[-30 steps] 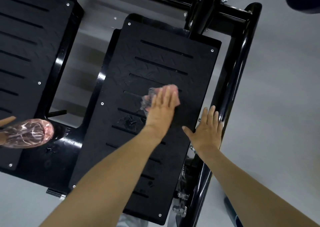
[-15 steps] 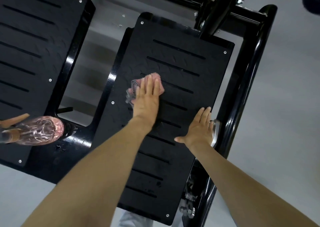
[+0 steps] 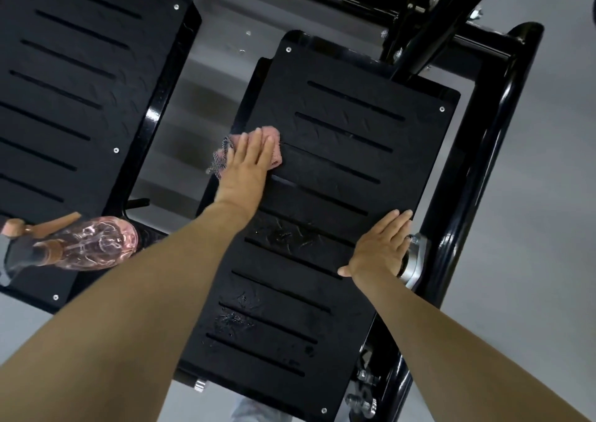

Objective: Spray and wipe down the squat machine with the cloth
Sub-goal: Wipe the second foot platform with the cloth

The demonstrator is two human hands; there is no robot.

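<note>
Pink cloth (image 3: 272, 137): crumpled on the right plate (image 3: 338, 176), at its left edge about halfway along. A frayed corner pokes out past that edge.
Left hand (image 3: 245, 166): palm down on the cloth, fingers straight and together, pointing away from the person. It presses the cloth to the plate and grips nothing.
Left arm: stretched out long from the lower left, crossing the plate's near left corner.
Right hand (image 3: 382, 247): released, lying flat on the plate's right edge. The fingers are straight and close together, and the thumb sticks out toward the person.
Right arm: comes in straight from the lower right.
Bottle (image 3: 93, 244): clear and pinkish, lying on its side at the near right corner of the left plate (image 3: 64, 82). Its trigger end points left, and it is well apart from both hands.
Wet patches (image 3: 283, 234): glistening drops on the right plate between the two hands, with more toward its near edge.
Frame (image 3: 483, 170): glossy black tube running just beside the right plate's right edge.
Floor (image 3: 548, 260): plain grey.
</note>
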